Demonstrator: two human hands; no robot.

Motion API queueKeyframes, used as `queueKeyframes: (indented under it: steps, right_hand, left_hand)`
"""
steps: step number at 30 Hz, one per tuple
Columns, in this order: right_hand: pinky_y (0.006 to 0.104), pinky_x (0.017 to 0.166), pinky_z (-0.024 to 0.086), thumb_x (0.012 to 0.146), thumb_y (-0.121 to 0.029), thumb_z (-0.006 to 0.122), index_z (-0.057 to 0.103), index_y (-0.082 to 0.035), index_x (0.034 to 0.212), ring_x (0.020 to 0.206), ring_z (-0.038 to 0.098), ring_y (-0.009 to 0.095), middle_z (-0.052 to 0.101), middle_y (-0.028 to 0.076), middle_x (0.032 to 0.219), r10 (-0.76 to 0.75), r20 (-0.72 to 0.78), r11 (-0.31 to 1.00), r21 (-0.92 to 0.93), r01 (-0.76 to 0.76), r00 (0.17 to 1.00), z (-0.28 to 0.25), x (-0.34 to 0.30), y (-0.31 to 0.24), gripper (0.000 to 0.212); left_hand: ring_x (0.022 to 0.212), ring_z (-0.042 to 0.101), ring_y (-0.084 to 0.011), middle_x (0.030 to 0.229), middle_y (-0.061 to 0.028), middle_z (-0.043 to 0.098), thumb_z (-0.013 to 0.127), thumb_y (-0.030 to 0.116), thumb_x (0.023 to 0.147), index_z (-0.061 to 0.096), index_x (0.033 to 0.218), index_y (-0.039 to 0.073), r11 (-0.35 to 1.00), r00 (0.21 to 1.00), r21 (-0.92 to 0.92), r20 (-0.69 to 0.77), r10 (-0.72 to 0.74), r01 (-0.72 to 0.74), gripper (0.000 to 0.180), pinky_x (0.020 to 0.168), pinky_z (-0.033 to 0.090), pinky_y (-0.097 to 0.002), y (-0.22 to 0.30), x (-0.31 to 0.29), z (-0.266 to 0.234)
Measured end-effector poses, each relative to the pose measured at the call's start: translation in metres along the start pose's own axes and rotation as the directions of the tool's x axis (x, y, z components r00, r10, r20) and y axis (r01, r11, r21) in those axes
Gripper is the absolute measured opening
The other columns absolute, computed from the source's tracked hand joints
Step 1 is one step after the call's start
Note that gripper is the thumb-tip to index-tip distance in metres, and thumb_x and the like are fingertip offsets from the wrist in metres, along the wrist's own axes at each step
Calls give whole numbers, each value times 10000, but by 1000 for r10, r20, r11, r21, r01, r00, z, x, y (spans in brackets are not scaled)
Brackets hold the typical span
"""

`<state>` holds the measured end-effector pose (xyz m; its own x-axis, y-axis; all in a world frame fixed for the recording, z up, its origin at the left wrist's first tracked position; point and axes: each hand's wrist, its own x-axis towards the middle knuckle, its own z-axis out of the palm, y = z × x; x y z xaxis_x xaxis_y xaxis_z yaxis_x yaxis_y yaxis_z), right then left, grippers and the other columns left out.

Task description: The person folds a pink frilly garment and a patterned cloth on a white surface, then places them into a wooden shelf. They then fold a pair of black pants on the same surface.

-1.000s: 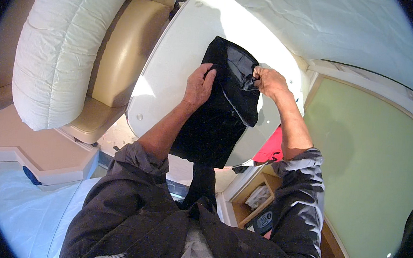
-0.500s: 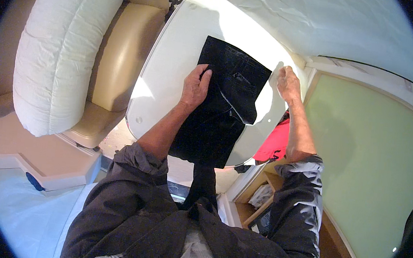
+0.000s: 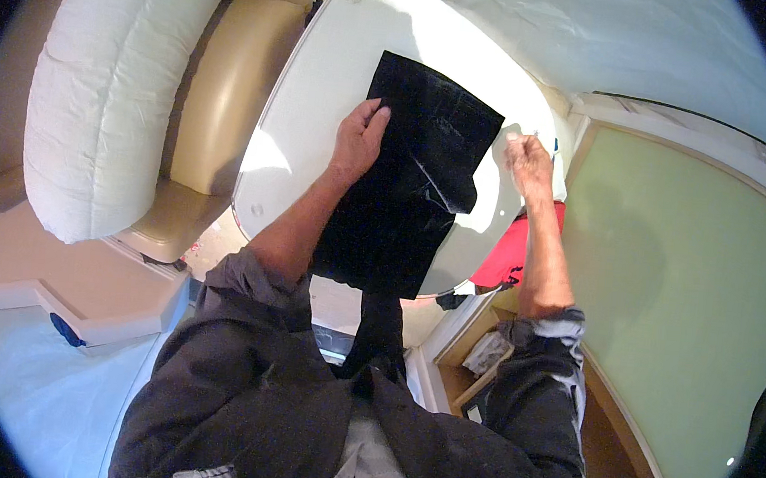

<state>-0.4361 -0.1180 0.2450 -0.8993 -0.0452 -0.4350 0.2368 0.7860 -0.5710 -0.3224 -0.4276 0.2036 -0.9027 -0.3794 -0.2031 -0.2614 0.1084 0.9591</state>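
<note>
Folded black trousers (image 3: 397,177), with a pocket seam and a loose flap showing on their right side, lie on a white table with rounded corners (image 3: 304,155). Their lower end reaches the table's near edge. My left hand (image 3: 360,137) is closed on the left edge of the trousers, thumb on top. My right hand (image 3: 528,165) hovers just off their upper right side, not touching the cloth. Its fingers are curled together, and whether anything small is between them is hidden.
A tan padded seat (image 3: 237,90) with a long white pillow (image 3: 118,88) stands at the left. On the right are a pale green panel (image 3: 690,275) and a wooden shelf (image 3: 457,382) below the table. Red cloth (image 3: 500,258) hangs past the table's right edge.
My right hand has drawn slightly inward and lower relative to the trousers' upper right corner. The left hand keeps its grip on the left edge. The whole view has shifted slightly.
</note>
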Motion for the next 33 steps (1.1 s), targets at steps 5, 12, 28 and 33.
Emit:
queueKeyframes:
  steps: [5, 12, 28, 33]
  right_hand:
    - [327, 831, 531, 918, -461, 798, 661, -10, 1141, 889, 640, 156, 719, 71, 978, 130, 325, 988, 39, -150, 937, 23, -76, -18, 521]
    - [237, 773, 487, 963, -52, 740, 715, -98, 1072, 856, 577, 57, 659, -68, 959, -55, 50, 626, 780, -4, 997, 42, -78, 12, 122]
    - [374, 1011, 562, 936, -10, 731, 485, -10, 1424, 1186, 645, 241, 660, 179, 1242, 31, 267, 294, 919, -264, 963, 20, -39, -20, 547]
    - [285, 961, 531, 914, 23, 751, 514, 4, 1408, 1027, 656, 188, 661, 122, 1147, -10, 104, 647, 759, -72, 995, 26, -23, -17, 548]
  left_hand:
    - [891, 615, -150, 942, -65, 693, 614, 279, 1040, 667, 1194, -28, 997, 999, -68, 24, -42, 43, 348, 824, 511, -315, -2, 0, 0]
    - [929, 602, -141, 978, -47, 685, 609, 311, 1041, 666, 1195, -31, 985, 992, -125, 53, -113, 119, 380, 851, 498, -310, 5, 0, -1]
    - [1005, 630, -136, 1081, -56, 699, 584, 26, 996, 657, 1197, 35, 814, 953, -526, 281, -109, 248, 214, 928, 521, -303, 13, 13, -9]
    - [903, 597, -102, 1127, -70, 715, 599, -27, 939, 666, 1141, 40, 828, 947, -500, 304, -107, 254, 222, 856, 509, -263, 30, 19, -16]
